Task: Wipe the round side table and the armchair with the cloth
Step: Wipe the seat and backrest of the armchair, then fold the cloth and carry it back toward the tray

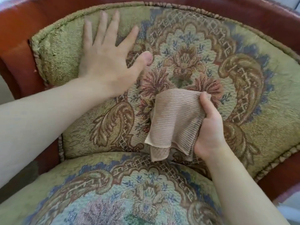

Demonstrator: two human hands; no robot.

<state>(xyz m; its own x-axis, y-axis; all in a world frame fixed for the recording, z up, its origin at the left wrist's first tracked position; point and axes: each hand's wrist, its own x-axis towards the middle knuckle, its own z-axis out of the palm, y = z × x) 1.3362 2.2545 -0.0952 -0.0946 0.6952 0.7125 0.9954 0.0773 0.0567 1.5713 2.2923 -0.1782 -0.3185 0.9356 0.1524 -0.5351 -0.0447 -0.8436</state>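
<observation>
The armchair fills the view, its backrest (203, 51) upholstered in green floral tapestry inside a reddish wooden frame (243, 12). My right hand (209, 125) is shut on a beige ribbed cloth (173, 117), which hangs folded against the lower middle of the backrest. Its bottom corner dangles just above the seat cushion (129, 189). My left hand (107, 52) is open, fingers spread, flat over the upper left of the backrest. The round side table is out of view.
The wooden frame curves around the backrest on the left, top and right. A strip of pale floor (289, 207) shows at the lower right, and a bit of grey floor at the lower left.
</observation>
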